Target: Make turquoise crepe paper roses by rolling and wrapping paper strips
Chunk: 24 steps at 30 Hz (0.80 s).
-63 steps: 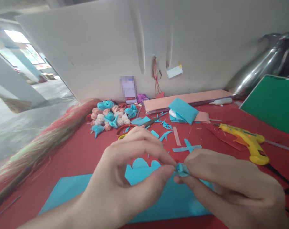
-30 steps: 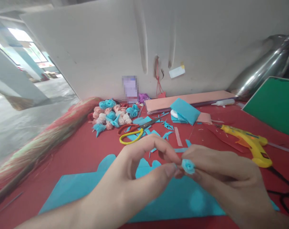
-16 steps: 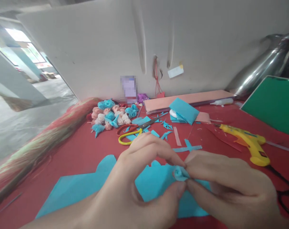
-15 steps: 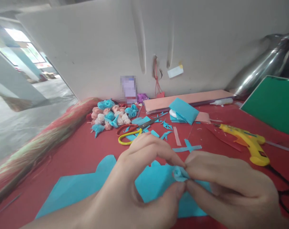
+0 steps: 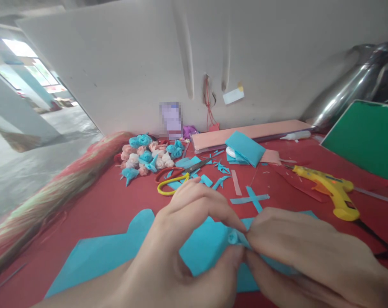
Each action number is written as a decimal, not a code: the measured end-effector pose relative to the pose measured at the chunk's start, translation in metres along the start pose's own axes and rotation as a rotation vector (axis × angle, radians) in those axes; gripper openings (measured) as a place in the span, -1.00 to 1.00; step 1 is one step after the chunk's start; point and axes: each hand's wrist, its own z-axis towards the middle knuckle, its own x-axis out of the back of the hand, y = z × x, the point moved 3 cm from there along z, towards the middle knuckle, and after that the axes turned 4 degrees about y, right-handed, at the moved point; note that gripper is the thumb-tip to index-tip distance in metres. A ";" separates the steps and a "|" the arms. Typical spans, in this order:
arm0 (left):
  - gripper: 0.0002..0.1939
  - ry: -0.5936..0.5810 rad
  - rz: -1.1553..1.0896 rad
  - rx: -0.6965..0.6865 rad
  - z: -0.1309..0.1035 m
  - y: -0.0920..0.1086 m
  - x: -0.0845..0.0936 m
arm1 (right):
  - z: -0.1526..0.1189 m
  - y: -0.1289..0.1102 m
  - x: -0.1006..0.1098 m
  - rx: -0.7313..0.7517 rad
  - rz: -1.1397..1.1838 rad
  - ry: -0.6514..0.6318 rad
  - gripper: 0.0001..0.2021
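A small coiled blue crepe paper rosebud (image 5: 233,237) sits between my hands, low and right of centre. My left hand (image 5: 181,248) pinches it between thumb and forefinger. Against its right side, my right hand (image 5: 299,252) has thumb and fingertips closed on the blue paper strip running from the roll. Part of that strip is hidden behind the right fingers. Beneath both hands lies blue crepe paper (image 5: 98,252), flat on the red table surface (image 5: 62,214). Finished paper roses (image 5: 145,156) in blue, pink and white are heaped beyond my left hand.
Scissors (image 5: 173,183) with red and yellow handles lie among blue scraps. A yellow glue gun (image 5: 333,188), its cord trailing, rests at right. Folded blue paper (image 5: 247,147), a long pink paper pack (image 5: 251,133) and a green board (image 5: 367,141) stand farther back.
My right hand has turned and shifted slightly down and right, drawing the strip along. The rosebud has tilted and shows a smaller coil. My left hand keeps its pinch.
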 end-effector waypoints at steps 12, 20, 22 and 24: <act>-0.81 -0.098 -0.051 0.018 -0.002 -0.005 -0.005 | 0.002 -0.015 0.004 0.022 -0.209 -0.022 -0.82; -0.80 -0.277 -0.149 -0.001 -0.006 -0.009 -0.001 | -0.002 -0.018 0.005 0.230 -0.325 0.039 -0.69; -0.82 -0.320 -0.147 -0.026 -0.004 -0.010 0.000 | -0.001 -0.018 0.006 0.243 -0.331 0.031 -0.71; -0.82 -0.343 -0.132 -0.043 -0.003 -0.010 0.001 | 0.001 -0.017 0.005 0.225 -0.338 0.037 -0.75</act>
